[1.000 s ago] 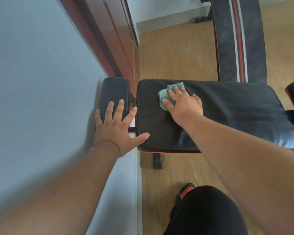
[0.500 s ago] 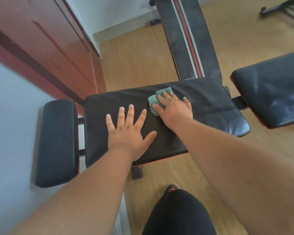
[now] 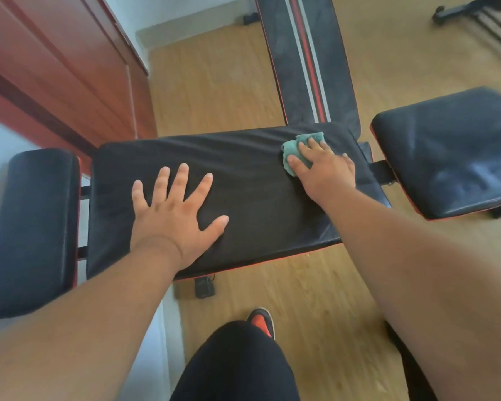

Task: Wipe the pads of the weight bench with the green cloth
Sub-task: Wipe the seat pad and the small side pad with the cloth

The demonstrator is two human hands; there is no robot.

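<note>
Wood floor (image 3: 214,91); bench pad (image 3: 243,204) lengthwise left-right.

Both forearms are left bare with no sleeves, watch or rings to be seen on the left hand (image 3: 175,218) or the right hand (image 3: 326,172), while black trousers (image 3: 235,363) are worn together with a black shoe (image 3: 261,321) marked with red-orange panels.
</note>
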